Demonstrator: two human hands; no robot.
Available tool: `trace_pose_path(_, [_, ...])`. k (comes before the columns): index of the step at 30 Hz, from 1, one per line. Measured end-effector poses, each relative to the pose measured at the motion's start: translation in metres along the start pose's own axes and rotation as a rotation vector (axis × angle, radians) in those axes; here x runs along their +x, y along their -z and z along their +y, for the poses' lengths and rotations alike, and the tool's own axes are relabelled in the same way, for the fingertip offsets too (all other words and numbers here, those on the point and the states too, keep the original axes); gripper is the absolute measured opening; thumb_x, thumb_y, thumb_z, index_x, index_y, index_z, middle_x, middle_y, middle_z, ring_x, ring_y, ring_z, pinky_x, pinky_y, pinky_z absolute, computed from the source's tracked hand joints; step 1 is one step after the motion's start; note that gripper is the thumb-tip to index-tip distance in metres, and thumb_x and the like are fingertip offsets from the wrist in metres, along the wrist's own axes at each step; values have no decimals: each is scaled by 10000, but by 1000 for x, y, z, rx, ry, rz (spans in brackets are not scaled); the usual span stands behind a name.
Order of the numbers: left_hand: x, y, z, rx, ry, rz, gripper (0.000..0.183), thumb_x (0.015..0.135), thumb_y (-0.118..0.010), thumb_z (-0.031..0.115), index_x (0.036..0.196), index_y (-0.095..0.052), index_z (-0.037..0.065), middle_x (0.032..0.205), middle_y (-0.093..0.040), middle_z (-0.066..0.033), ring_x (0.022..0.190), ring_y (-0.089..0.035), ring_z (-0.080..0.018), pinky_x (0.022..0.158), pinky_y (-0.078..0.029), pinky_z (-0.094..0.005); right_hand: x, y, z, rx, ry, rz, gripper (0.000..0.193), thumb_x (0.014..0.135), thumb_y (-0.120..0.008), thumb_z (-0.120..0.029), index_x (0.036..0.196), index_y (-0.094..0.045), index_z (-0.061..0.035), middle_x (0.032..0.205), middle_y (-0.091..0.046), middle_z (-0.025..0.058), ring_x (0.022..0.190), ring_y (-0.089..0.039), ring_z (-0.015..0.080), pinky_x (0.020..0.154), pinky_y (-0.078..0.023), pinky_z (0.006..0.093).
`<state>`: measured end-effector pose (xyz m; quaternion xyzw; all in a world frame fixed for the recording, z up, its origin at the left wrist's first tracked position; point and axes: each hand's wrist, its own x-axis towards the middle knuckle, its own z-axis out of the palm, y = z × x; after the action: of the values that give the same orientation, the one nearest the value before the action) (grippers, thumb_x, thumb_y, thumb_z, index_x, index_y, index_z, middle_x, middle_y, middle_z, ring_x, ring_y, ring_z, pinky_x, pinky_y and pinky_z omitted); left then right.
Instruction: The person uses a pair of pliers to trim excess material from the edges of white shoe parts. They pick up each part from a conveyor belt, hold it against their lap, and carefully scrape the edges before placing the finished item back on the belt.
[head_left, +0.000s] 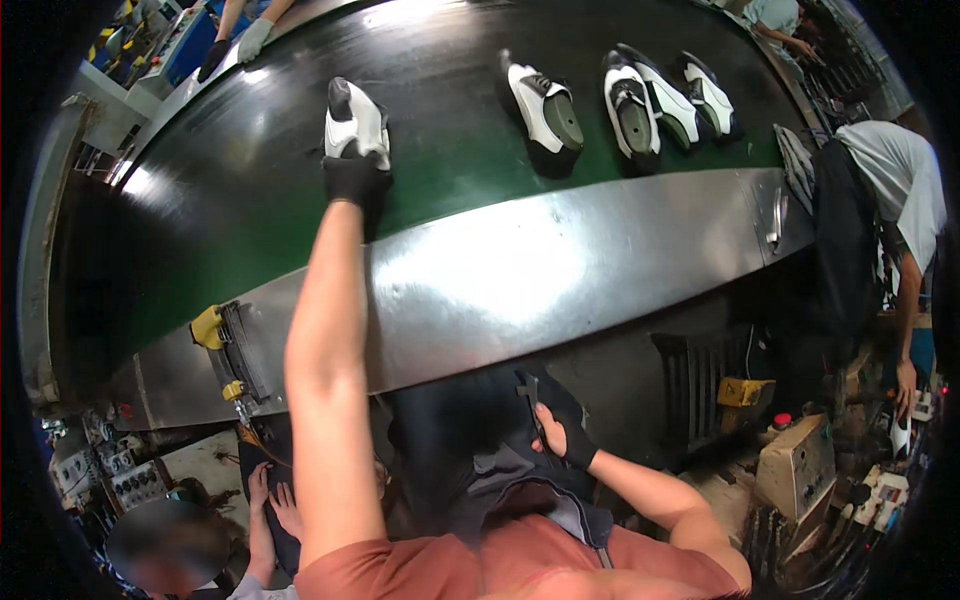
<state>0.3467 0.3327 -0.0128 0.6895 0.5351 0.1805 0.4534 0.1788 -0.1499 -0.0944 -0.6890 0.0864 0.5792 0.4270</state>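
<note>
My left hand (357, 181), in a black glove, reaches far out over the belt and closes on the heel end of a white and black shoe (357, 122). The shoe's dark toe points away from me. Low in front of my body, my right hand (566, 440), in a black glove with bare fingertips, grips a slim dark metal hand tool (531, 400) held upright; its exact kind is not clear. To the right on the belt sits another white and black lace-up shoe (545, 107) with a greenish insert inside.
Several similar shoes stand further right, one being a near shoe (632, 112). A steel ledge (480, 270) edges the green belt (440, 190), with a yellow-ended device (209, 327) on it. Other people work at far left, lower left and right, beside a control box (797, 463).
</note>
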Motion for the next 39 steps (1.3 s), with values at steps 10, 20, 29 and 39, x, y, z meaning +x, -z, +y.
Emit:
trace_pose_path(10, [-291,211,-154,-418,-507,-132,509,755,-679,137,1211,-518,-21,1224,-548,-136,1101,-544,-244,957,-430,-345,-75,2,27,-17,188,129,772,914,-222,-661,742,-611,-17,621,-601,87,613,-595,168,644,-485,292])
trace_pose_path(20, [-356,126,-140,-401,-691,-596,278,889,-563,254,957,-655,1,994,-655,-136,979,-613,-262,850,-471,-360,-175,-22,22,-65,439,-220,499,1002,-324,-411,853,-584,-12,759,-591,50,706,-576,122,686,-476,269])
trace_pose_path(29, [-359,104,-146,-637,-627,-591,788,925,-188,631,869,-667,7,956,-624,-111,988,-554,-239,934,-392,-372,-138,-38,-21,19,294,-607,465,1017,-304,-365,1289,-483,-33,1227,-532,40,1107,-494,115,989,-383,284])
trace_pose_path(39, [-388,103,-139,-559,-661,-494,587,949,-320,502,920,-660,25,1033,-601,-104,1086,-499,-249,973,-356,-377,-164,-46,-47,-301,367,-333,444,984,-393,-377,761,-563,-32,623,-530,21,608,-520,124,583,-424,296])
